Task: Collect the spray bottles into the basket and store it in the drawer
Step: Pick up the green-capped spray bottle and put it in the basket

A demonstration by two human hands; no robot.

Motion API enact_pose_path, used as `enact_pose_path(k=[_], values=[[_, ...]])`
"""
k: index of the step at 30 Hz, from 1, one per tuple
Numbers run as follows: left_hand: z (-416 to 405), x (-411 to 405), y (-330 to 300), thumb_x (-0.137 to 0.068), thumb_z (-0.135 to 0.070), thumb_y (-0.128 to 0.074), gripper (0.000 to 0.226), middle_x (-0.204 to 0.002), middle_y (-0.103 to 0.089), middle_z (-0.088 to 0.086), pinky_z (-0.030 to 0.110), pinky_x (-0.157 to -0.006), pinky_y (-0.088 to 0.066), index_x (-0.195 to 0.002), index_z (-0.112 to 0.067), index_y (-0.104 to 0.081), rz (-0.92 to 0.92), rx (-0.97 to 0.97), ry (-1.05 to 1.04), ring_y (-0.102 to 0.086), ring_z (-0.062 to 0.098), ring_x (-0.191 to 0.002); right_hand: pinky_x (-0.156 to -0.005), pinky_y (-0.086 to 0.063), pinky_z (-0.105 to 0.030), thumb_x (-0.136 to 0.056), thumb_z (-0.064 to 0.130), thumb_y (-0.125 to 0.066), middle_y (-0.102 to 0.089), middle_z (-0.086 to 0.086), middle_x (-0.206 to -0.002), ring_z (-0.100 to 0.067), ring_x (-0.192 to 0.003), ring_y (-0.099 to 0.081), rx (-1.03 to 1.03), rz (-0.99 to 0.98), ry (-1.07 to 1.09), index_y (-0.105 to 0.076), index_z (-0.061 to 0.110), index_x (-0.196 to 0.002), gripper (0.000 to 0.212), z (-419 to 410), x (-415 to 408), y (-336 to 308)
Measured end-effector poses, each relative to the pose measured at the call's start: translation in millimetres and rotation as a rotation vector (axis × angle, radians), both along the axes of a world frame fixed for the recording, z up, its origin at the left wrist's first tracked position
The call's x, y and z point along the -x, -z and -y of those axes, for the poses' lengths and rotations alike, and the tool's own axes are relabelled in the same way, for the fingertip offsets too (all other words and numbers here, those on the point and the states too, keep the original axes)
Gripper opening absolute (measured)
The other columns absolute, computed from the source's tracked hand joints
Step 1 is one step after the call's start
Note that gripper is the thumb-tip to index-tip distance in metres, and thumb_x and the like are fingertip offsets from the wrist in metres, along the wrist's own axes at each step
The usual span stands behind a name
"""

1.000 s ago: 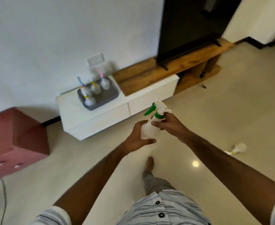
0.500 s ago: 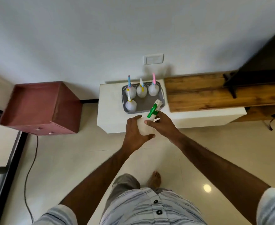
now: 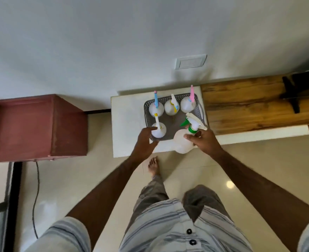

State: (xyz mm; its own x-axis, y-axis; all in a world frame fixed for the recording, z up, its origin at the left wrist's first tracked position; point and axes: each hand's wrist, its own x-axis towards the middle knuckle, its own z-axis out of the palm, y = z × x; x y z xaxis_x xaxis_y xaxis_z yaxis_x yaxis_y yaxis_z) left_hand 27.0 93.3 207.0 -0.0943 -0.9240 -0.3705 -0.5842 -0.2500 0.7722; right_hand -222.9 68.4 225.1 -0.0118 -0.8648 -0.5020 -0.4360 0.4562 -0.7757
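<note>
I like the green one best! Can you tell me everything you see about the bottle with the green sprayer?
The green-trigger spray bottle has a round, milky-white body that looks like plastic, a green collar and trigger, and a white nozzle head. The right hand grips it around the neck. It is tilted, head pointing toward the wall, held over the near right corner of the grey basket, not yet set down inside. Its body hangs past the white cabinet's front edge.

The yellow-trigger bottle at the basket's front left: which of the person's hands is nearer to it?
Left. The left hand touches the yellow-trigger bottle; the right hand is off to its right, gripping the green-trigger bottle.
</note>
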Motion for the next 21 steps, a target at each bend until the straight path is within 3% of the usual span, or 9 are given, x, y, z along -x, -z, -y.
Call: enact_pose_path(k=[2, 4, 6, 9, 12, 15, 21], values=[[27.8, -17.0, 21.4, -0.089, 0.000, -0.068, 0.044, -0.128, -0.056, 0.022, 0.043, -0.108, -0.040, -0.131, 0.003, -0.055, 0.073, 0.009, 0.015, -0.054, 0.036, -0.120, -0.079, -0.055, -0.030, -0.078, 0.011, -0.083, -0.071, -0.017, -0.101, -0.029, -0.088, -0.069, 0.025, -0.060, 0.077, -0.061, 0.005, -0.117, 0.045, 16.0, -11.4, 25.5], [48.0, -28.9, 43.3, -0.090, -0.004, -0.068, 0.043, -0.130, -0.056, 0.020, 0.043, -0.109, -0.039, -0.131, 0.001, -0.056, 0.128, -0.018, 0.046, -0.052, 0.036, -0.123, -0.074, -0.051, -0.019, -0.077, 0.008, -0.082, -0.067, -0.022, -0.104, -0.027, -0.079, -0.065, 0.082, -0.106, 0.109, -0.054, 0.017, -0.114, 0.047, 27.2, -23.9, 48.7], [65.8, -35.6, 70.6, -0.091, -0.007, -0.067, 0.043, -0.133, -0.054, 0.019, 0.045, -0.111, -0.038, -0.133, -0.002, -0.055, 0.153, -0.072, 0.050, -0.051, 0.035, -0.125, -0.070, -0.052, -0.025, -0.077, 0.009, -0.081, -0.064, -0.018, -0.108, -0.023, -0.076, -0.063, 0.148, -0.145, 0.113, -0.055, 0.022, -0.109, 0.043, 38.2, -33.7, 78.6], [80.2, -37.7, 108.8, -0.093, -0.011, -0.066, 0.046, -0.139, -0.050, 0.019, 0.042, -0.113, -0.035, -0.137, -0.004, -0.052, 0.177, -0.171, 0.034, -0.048, 0.034, -0.130, -0.074, -0.055, -0.042, -0.078, 0.019, -0.080, -0.060, -0.008, -0.109, -0.025, -0.091, -0.065, 0.253, -0.229, 0.079, -0.060, 0.022, -0.107, 0.036, 45.3, -42.9, 119.8], [89.6, -33.3, 146.0, -0.093, -0.009, -0.063, 0.053, -0.146, -0.044, 0.019, 0.041, -0.115, -0.033, -0.142, -0.003, -0.045, 0.214, -0.232, 0.033, -0.043, 0.033, -0.136, -0.068, -0.053, -0.037, -0.078, 0.031, -0.081, -0.058, -0.003, -0.109, -0.019, -0.093, -0.061, 0.309, -0.294, 0.057, -0.055, 0.030, -0.105, 0.037, 54.7, -44.5, 155.8], [92.7, -26.5, 171.3, -0.088, -0.002, -0.059, 0.061, -0.151, -0.038, 0.017, 0.050, -0.111, -0.038, -0.147, -0.003, -0.040, 0.277, -0.248, 0.056, -0.042, 0.036, -0.136, -0.062, -0.052, -0.034, -0.078, 0.037, -0.082, -0.058, -0.002, -0.109, -0.019, -0.087, -0.063, 0.335, -0.316, 0.054, -0.052, 0.027, -0.102, 0.040, 63.0, -42.5, 183.4], [89.9, -16.0, 192.4, -0.087, -0.005, -0.061, 0.066, -0.153, -0.031, 0.011, 0.055, -0.110, -0.037, -0.148, -0.011, -0.037, 0.375, -0.225, 0.015, -0.038, 0.037, -0.136, -0.061, -0.052, -0.036, -0.075, 0.035, -0.085, -0.055, -0.004, -0.105, -0.006, -0.076, -0.053, 0.285, -0.304, 0.008, -0.053, 0.019, -0.099, 0.043, 73.9, -37.9, 218.6]])
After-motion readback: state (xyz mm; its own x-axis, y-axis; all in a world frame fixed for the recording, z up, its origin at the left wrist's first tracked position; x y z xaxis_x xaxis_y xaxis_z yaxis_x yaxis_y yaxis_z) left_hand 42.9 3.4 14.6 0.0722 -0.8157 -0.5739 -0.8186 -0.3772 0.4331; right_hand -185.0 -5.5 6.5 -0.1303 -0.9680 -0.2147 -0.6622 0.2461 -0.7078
